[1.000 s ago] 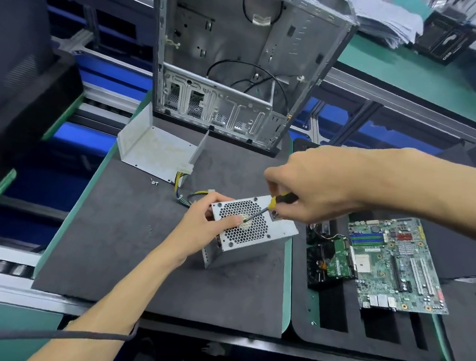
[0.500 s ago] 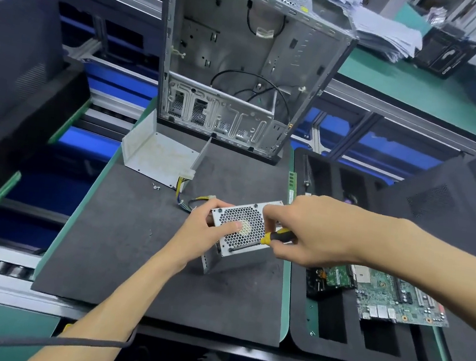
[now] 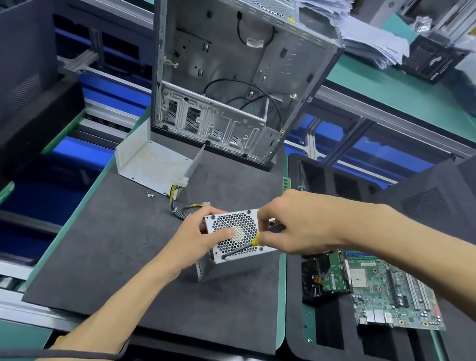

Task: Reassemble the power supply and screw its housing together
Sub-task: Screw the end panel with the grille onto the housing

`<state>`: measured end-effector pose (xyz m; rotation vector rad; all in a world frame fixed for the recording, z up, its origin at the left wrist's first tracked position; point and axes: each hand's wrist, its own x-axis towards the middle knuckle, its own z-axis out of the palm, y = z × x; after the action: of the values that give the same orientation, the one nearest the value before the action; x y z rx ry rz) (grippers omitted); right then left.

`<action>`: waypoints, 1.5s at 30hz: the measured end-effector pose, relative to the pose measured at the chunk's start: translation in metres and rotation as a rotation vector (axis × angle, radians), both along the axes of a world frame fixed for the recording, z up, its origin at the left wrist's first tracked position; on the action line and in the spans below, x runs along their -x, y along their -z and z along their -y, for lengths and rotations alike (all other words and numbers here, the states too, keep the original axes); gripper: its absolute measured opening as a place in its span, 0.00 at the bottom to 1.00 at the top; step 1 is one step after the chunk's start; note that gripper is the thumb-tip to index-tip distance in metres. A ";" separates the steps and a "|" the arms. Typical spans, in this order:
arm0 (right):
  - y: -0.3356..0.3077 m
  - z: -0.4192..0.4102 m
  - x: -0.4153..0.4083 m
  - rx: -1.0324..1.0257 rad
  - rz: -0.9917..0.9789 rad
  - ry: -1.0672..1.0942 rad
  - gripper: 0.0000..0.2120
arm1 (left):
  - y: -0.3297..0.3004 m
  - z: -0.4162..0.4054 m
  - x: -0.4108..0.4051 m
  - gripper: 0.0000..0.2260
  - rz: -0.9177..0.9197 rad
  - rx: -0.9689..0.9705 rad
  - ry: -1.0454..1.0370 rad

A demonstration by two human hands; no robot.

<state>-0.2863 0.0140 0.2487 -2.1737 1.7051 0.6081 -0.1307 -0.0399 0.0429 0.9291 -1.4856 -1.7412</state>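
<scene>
head: screwdriver point(image 3: 241, 248) tip now at power supply point(image 3: 232, 234) lower corner.

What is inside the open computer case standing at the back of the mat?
The computer case holds black cables, a white clip and a drive cage at the bottom. No boards show; the cage's interior is hidden.

The power supply point(image 3: 234, 238) is shiny grey metal with lots of little holes. The screwdriver point(image 3: 247, 244) has a yellow plastic handle and a dark metal stick. The mat point(image 3: 116, 255) looks soft, dark and dull. The big computer case point(image 3: 234, 66) is bare silver metal. The loose cover point(image 3: 147, 161) is pale, scuffed metal. The circuit board point(image 3: 389, 293) is glossy green.
</scene>
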 end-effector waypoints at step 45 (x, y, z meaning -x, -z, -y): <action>-0.015 -0.009 -0.044 -0.052 -0.200 -0.041 0.08 | -0.016 -0.005 -0.001 0.09 0.047 -0.099 0.002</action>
<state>-0.2424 0.0230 0.2641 -2.1788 1.7231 0.8984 -0.1293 -0.0353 0.0592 1.0256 -1.4405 -1.8200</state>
